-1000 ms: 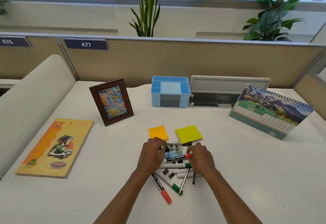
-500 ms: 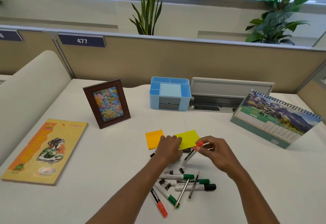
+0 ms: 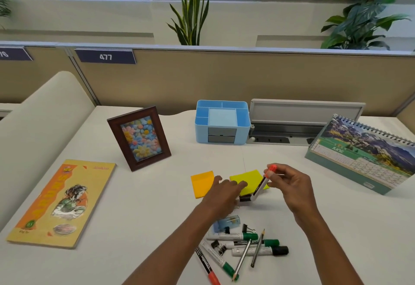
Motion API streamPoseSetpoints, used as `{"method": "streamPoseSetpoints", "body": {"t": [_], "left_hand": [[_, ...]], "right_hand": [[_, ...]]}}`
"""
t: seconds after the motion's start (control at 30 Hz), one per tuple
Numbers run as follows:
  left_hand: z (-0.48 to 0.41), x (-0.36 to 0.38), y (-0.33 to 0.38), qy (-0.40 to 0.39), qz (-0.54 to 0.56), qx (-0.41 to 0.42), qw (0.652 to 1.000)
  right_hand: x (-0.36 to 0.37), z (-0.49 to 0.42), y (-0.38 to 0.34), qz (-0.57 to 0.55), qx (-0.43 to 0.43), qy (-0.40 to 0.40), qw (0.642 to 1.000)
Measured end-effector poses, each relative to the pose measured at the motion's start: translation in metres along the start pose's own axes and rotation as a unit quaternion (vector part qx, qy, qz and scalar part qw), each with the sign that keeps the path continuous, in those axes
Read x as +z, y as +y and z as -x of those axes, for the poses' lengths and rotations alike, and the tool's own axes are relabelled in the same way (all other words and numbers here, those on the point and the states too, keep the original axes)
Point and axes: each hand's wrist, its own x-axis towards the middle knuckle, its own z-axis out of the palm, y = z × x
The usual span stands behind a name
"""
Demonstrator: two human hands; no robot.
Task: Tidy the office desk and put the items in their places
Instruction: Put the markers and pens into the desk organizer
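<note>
Head view, only one available.

Right hand (image 3: 289, 186): thumb and fingertips pinch the red-capped marker (image 3: 262, 184) just under its cap. The marker is lifted off the desk (image 3: 157, 199) and tilted, with its lower end down by the yellow sticky pad (image 3: 247, 176).

Left hand (image 3: 224, 191): back to the camera, fingers reaching forward over the near edge of that pad. A dark object (image 3: 245, 198) pokes out beneath. I cannot tell whether the hand grips it or merely covers it.

Risks, as judged from here:
- The grip sits next to the cap. If the cap is loose, the barrel may slip out and drop.
- The left forearm hangs over the loose markers (image 3: 249, 243), pencils (image 3: 257, 250) and binder clips (image 3: 217, 246). A careless withdrawal could scatter them towards the near edge.
- The rear slots look narrow, so a marker put in at an angle could catch the rim.

Containers:
- The blue organiser (image 3: 202, 135) stands at the back of the desk, well apart from both hands. All open compartments look empty. The two grey front drawers are closed (contents hidden).
- A small clear box (image 3: 228, 221) lies by the pile. It possibly holds clips, but it is too blurred to confirm.
</note>
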Motion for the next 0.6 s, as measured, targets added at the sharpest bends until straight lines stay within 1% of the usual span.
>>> {"method": "streamPoseSetpoints", "body": {"t": [0.1, 0.2, 0.37, 0.43, 0.5, 0.6], "left_hand": [[0.006, -0.013, -0.006, -0.005, 0.056, 0.011, 0.998], [0.016, -0.023, -0.017, -0.005, 0.143, 0.008, 0.99], [0.032, -0.035, -0.036, -0.014, 0.307, 0.021, 0.951], [0.028, -0.045, -0.049, 0.018, 0.369, 0.01, 0.929], [0.017, -0.058, -0.065, 0.066, 0.42, -0.016, 0.905], [-0.01, -0.084, -0.092, 0.145, 0.467, -0.059, 0.87]], "right_hand": [[0.002, -0.004, -0.003, -0.014, 0.001, 0.012, 1.0], [0.003, -0.005, -0.005, -0.041, 0.007, 0.019, 0.999], [0.008, -0.006, -0.003, -0.057, 0.014, 0.044, 0.997], [0.013, -0.007, -0.002, -0.051, 0.017, 0.05, 0.997], [0.018, -0.008, 0.002, -0.048, 0.013, 0.049, 0.998], [0.027, -0.011, 0.007, -0.043, 0.002, 0.034, 0.999]]}}
